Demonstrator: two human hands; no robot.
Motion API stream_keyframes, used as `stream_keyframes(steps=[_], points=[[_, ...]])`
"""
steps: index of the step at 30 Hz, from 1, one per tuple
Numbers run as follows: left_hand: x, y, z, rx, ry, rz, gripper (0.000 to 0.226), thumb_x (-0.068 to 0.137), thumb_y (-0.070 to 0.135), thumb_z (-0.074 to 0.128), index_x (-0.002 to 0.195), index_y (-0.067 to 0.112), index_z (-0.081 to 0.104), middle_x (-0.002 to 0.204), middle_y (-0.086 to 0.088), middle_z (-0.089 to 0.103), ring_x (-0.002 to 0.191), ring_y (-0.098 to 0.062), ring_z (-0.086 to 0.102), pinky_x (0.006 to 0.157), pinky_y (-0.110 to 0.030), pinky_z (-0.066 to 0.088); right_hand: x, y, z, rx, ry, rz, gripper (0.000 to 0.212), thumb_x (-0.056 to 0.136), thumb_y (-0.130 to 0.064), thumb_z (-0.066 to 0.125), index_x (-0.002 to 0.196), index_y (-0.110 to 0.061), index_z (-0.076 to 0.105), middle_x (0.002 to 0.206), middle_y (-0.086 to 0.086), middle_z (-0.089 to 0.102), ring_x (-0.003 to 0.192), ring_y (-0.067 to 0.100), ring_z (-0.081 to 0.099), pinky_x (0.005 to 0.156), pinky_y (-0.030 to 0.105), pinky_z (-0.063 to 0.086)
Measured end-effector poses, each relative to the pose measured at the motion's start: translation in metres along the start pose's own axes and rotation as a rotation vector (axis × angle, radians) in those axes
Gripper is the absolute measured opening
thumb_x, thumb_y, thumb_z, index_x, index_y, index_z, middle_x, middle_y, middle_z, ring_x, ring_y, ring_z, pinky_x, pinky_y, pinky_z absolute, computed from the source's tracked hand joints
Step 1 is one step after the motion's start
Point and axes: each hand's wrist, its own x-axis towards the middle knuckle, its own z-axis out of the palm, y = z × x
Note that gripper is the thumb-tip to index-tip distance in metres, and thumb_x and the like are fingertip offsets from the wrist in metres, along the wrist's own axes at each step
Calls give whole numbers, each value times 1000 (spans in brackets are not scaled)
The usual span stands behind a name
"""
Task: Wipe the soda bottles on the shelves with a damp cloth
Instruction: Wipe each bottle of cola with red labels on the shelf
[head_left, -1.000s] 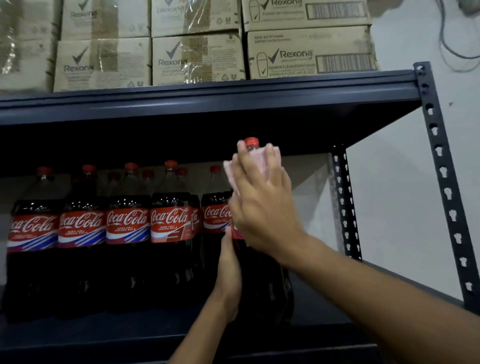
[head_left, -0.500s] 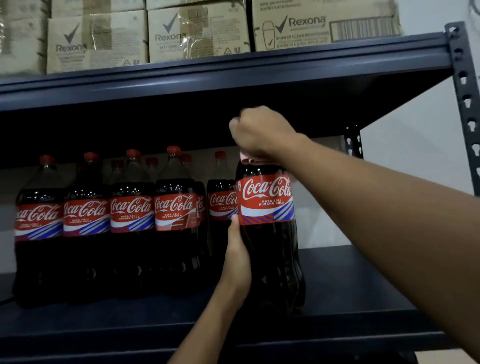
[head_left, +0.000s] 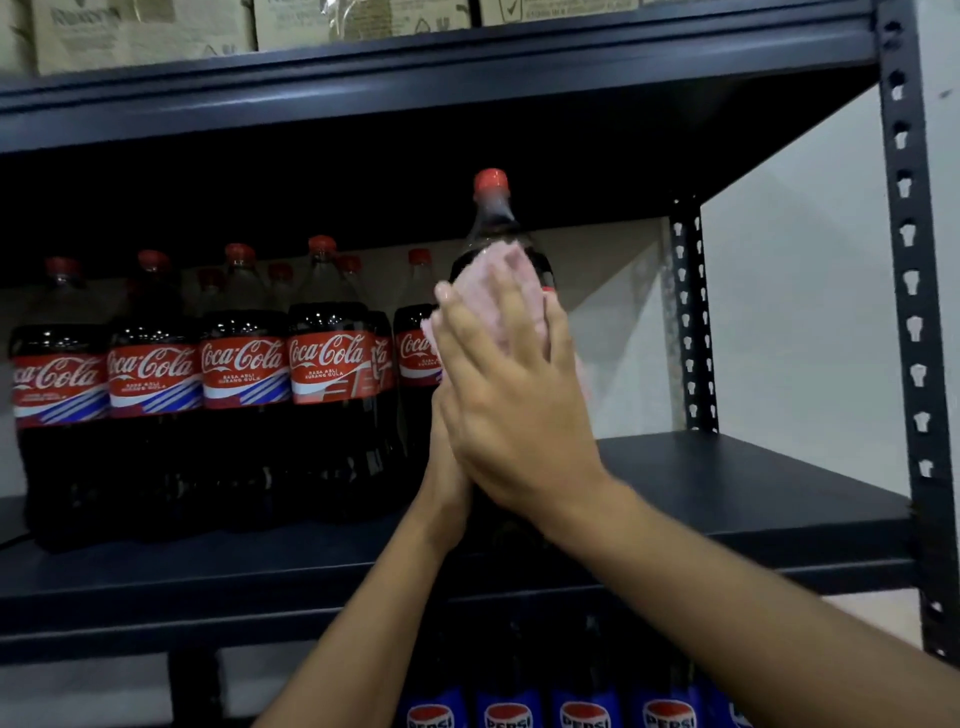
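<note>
A large cola bottle (head_left: 492, 218) with a red cap stands at the front of the dark middle shelf (head_left: 727, 483), right of the row. My right hand (head_left: 511, 400) presses a pale pink cloth (head_left: 501, 280) flat against the bottle's shoulder and label, fingers straight. My left hand (head_left: 444, 483) sits behind and below it, against the bottle's left side; its fingers are mostly hidden. Several more cola bottles (head_left: 244, 374) with red labels stand in a row to the left.
Cardboard boxes (head_left: 140, 31) fill the top shelf. Blue-labelled Pepsi bottles (head_left: 582, 712) stand on the shelf below. A perforated upright post (head_left: 909, 312) marks the rack's right front corner, with a white wall beyond it.
My right hand has come down from the bottle's cap to its shoulder and label, now spread flat over the cloth. The cap is uncovered. The camera has tilted lower.
</note>
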Motion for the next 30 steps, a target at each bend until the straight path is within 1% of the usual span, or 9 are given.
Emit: stream_keyframes(steps=[3, 6, 9, 13, 18, 21, 24, 28, 30], points=[[-10, 1, -1, 25, -89, 6, 38, 117, 18, 26, 155, 19, 32, 133, 33, 45, 103, 33, 53, 92, 0, 42, -37, 20, 21, -157, 119, -105, 52, 114, -13, 27, 164, -11, 15, 170, 17, 14, 157, 30, 16, 125, 44, 25], [-1, 16, 1, -170, -74, -101, 65, 113, 49, 19, 120, 13, 73, 106, 6, 75, 81, 3, 75, 73, -14, 58, -77, 61, 3, -180, 223, -456, 66, 102, -21, 43, 163, -13, 18, 170, 11, 11, 156, 39, 17, 122, 61, 24], [5, 22, 8, -319, -62, -68, 80, 112, 46, 20, 80, 14, 86, 91, -7, 80, 82, -14, 78, 71, -23, 61, -88, 75, -1, -45, 255, -511, 72, 99, -24, 44, 163, -13, 15, 172, 6, 8, 157, 37, 14, 117, 66, 29], [1, 19, 3, -275, -65, -96, 67, 111, 49, 25, 103, 24, 86, 122, -10, 77, 114, -18, 74, 96, -31, 58, -36, 55, -22, 46, 297, -403, 53, 103, -25, 41, 154, -11, 46, 164, 13, 34, 155, 33, 24, 120, 61, 27], [13, 27, -10, -135, -63, -289, 56, 101, 53, 40, 90, 17, 80, 88, -6, 77, 72, -19, 72, 60, -27, 55, 57, 38, -63, 108, 213, -294, 64, 98, -39, 24, 158, -21, 38, 169, -1, 25, 157, 31, 13, 123, 54, 22], [12, 40, -7, -97, -29, -298, 70, 100, 65, 34, 119, 15, 79, 112, -13, 79, 88, -25, 76, 75, -35, 59, 96, 33, -86, 189, 147, -179, 61, 96, -37, 29, 154, -26, 44, 164, -7, 35, 153, 24, 22, 123, 52, 17], [6, 42, 11, -140, 36, -233, 72, 103, 67, 31, 113, 18, 82, 106, -14, 80, 87, -25, 78, 76, -36, 62, 96, 26, -87, 169, 177, -195, 56, 95, -33, 35, 149, -26, 51, 162, -7, 40, 154, 21, 24, 125, 53, 5], [5, 32, 17, -264, 114, -127, 67, 105, 65, 34, 130, 18, 75, 121, -16, 77, 113, -28, 74, 107, -46, 56, 58, 29, -73, 230, 291, -309, 64, 93, -32, 34, 153, -14, 48, 164, 4, 38, 155, 30, 22, 127, 49, 15], [4, 30, 14, -245, 88, -94, 63, 109, 59, 29, 128, 21, 75, 121, -12, 77, 111, -24, 74, 102, -43, 58, 30, 35, -61, 161, 332, -349, 63, 97, -26, 38, 157, -9, 39, 168, 7, 27, 158, 31, 12, 128, 49, 12]])
